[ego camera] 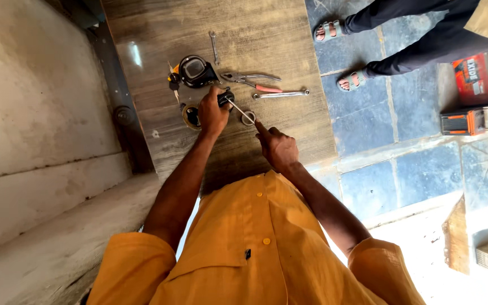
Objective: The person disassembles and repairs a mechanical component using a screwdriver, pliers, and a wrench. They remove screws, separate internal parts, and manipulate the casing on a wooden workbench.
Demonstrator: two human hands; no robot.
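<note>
My left hand (pixel 212 113) grips a small black part (pixel 225 99) on the wooden tabletop (pixel 266 39). My right hand (pixel 277 147) holds a thin screwdriver (pixel 242 110), and its tip reaches the black part. A round ring (pixel 248 118) lies just under the shaft. Partly hidden beside my left hand sits a round black-and-tan piece (pixel 190 116).
A black housing with a glass face (pixel 196 70), keys (pixel 173 79), pliers with red handles (pixel 252 81) and two spanners (pixel 280 94) (pixel 214 46) lie farther out on the table. Another person's sandalled feet (pixel 340 56) stand on blue floor tiles to the right, near a red box (pixel 473 76).
</note>
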